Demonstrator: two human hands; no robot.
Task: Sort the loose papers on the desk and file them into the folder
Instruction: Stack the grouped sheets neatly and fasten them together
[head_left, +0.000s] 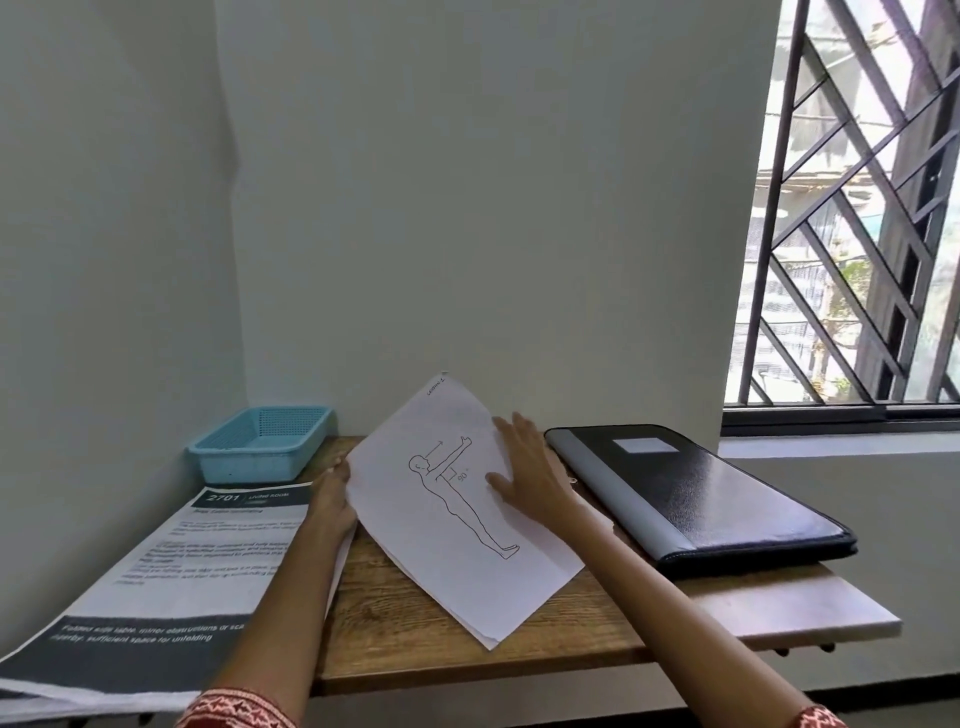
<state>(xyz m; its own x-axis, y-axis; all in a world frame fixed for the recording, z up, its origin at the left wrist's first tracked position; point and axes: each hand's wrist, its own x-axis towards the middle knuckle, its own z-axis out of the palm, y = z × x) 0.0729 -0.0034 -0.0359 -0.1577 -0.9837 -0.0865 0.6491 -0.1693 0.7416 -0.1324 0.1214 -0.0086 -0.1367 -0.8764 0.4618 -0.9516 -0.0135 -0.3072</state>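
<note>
A thin stack of white papers (457, 525), its top sheet showing an outline drawing of a human figure, is tilted up off the wooden desk (395, 623). My left hand (332, 499) grips the stack's left edge from behind. My right hand (524, 467) lies flat with fingers spread on the sheet's right side. The closed black and grey folder (696, 493) lies to the right on the desk. A large printed sheet with dark bands (166, 577) lies flat at the left.
A light blue plastic basket (260, 447) sits at the back left corner against the wall. A white ledge (810, 608) extends under the folder at the right. A barred window (852, 208) fills the upper right.
</note>
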